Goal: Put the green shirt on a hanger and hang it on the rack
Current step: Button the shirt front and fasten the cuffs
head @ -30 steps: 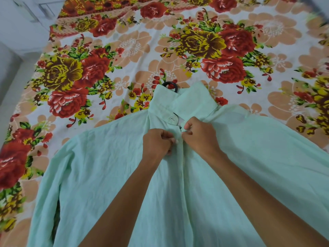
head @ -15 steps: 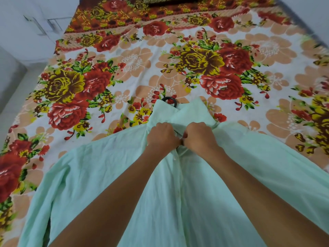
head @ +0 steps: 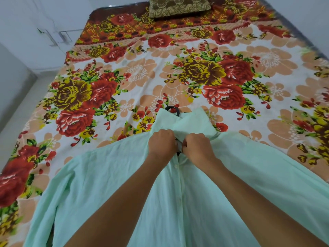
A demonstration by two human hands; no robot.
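**Green shirt spread on a flowered bed**

A bed (head: pixel 178 72) covered by a floral sheet of red, yellow and peach blooms on white fills the room between pale walls. Nearest, the shirt (head: pixel 106 184) lies flat and face up on the sheet, a thin, softly creased mint cloth with a line of small white buttons down its front and its sleeves spread to either side. At the top of that button line, just below the collar, the left hand (head: pixel 162 143) and right hand (head: pixel 198 146) are both clenched, each pinching an edge of the shirt front, knuckles almost touching. Past the collar, the black curved hook of a hanger (head: pixel 172 110) pokes out onto the sheet. Beyond the shirt, at the bed's far end, sits a brown patterned pillow (head: pixel 179 6).
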